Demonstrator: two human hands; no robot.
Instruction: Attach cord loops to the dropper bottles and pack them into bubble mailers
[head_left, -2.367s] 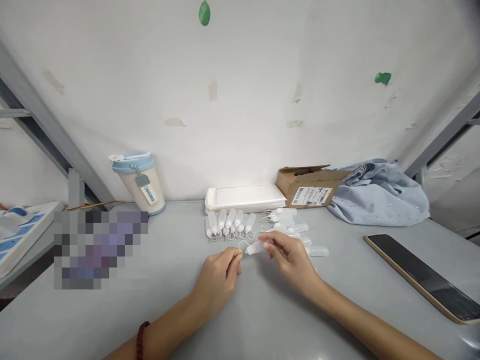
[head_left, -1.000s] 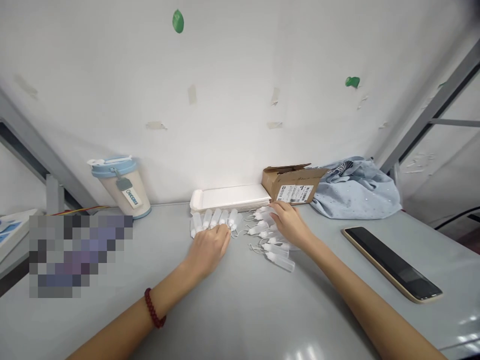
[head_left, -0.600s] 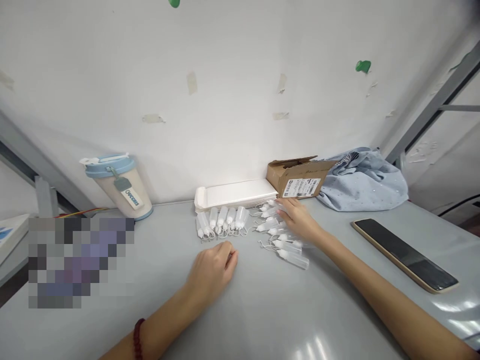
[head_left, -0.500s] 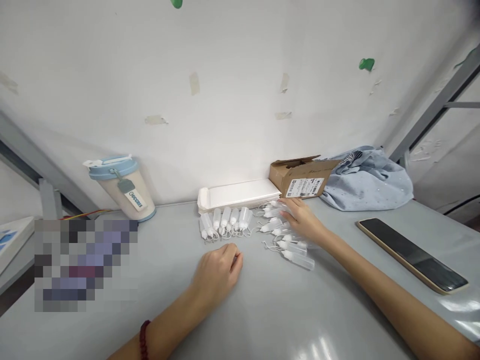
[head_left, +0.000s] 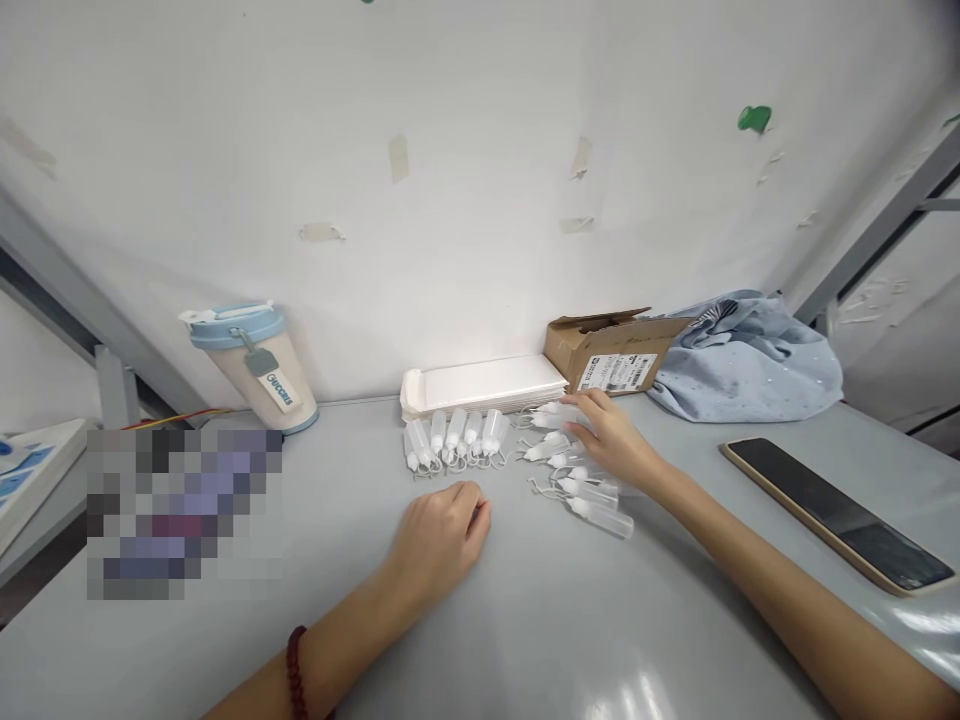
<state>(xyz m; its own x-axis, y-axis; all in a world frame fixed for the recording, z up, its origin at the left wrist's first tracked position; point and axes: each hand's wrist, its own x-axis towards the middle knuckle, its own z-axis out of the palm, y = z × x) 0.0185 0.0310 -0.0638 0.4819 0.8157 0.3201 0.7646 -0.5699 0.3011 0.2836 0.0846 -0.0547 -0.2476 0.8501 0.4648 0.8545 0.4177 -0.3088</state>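
Observation:
My left hand rests curled on the grey table, a dark red bracelet on its wrist; nothing shows in its fingers. Just beyond it lies a group of small clear plastic dropper bottles with white tips and thin ties. My right hand lies over a second, looser group of the same bottles. Its thumb and fingers are apart, with the fingertips at the far bottles of this group. Part of the group is hidden under the palm.
Behind the bottles lies a stack of white flat packs, with an opened cardboard box beside it. Blue cloth and a phone are at the right. A tumbler stands at the left, near a pixelated patch.
The whole view has shifted slightly, so things appear a little further right. Both hands keep nearly the same places and poses among the bottles.

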